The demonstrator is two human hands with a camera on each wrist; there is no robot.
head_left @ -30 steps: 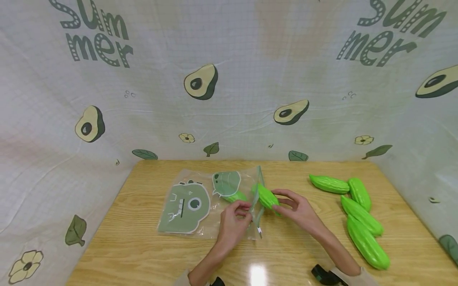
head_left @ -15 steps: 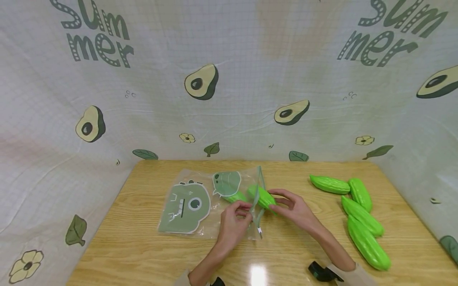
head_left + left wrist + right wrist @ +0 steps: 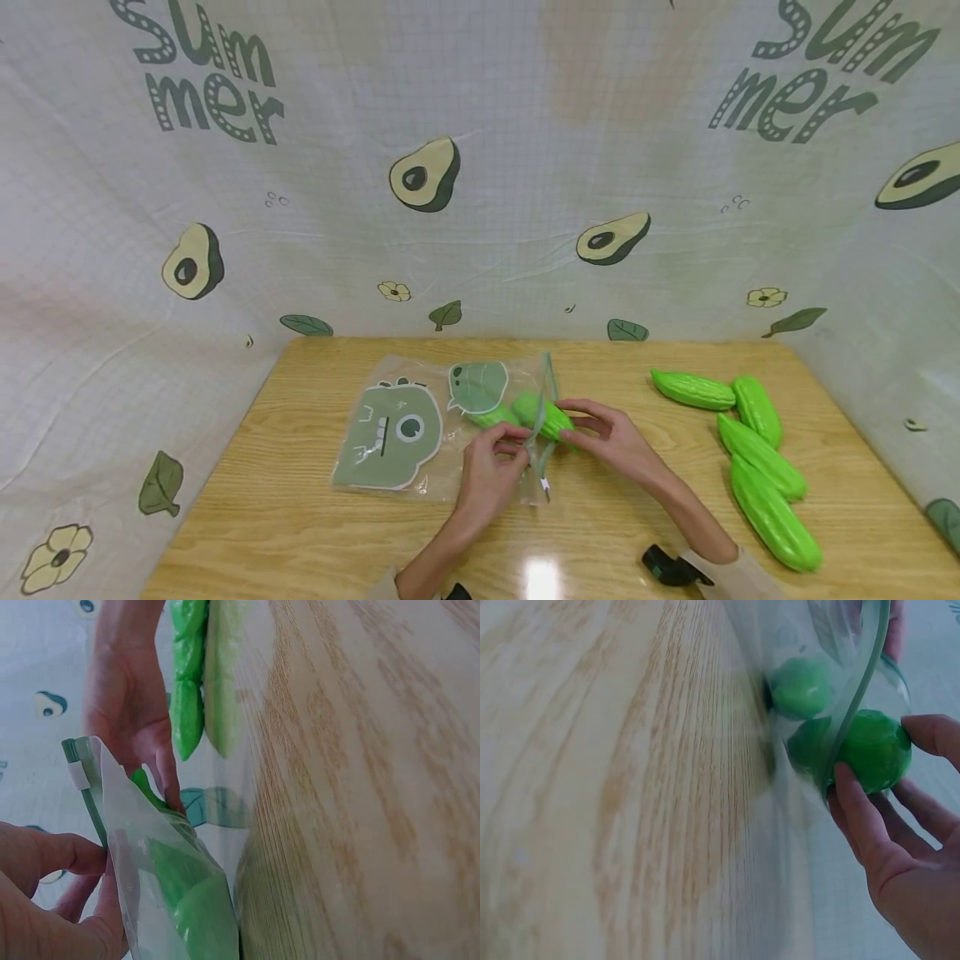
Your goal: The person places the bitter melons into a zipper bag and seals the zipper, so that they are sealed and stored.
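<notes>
A clear zip bag (image 3: 442,483) with green monster prints lies on the table, its green-edged mouth facing right. My left hand (image 3: 491,471) pinches the near lip of that mouth, which the left wrist view shows lifted beside the white slider (image 3: 78,775). My right hand (image 3: 617,437) grips the outer end of a bright green bitter melon (image 3: 556,421), thumb and fingers around it in the right wrist view. The inner part of this melon is inside the bag mouth. Another bitter melon (image 3: 801,688) lies deeper in the bag, partly covered by a print in the head view.
Several bitter melons (image 3: 776,512) lie grouped on the right side of the wooden table (image 3: 300,550). A printed cloth (image 3: 517,275) rises along the back edge and both sides.
My right hand has moved left, pushing its bitter melon farther through the bag mouth. The left hand has stayed at the lip.
</notes>
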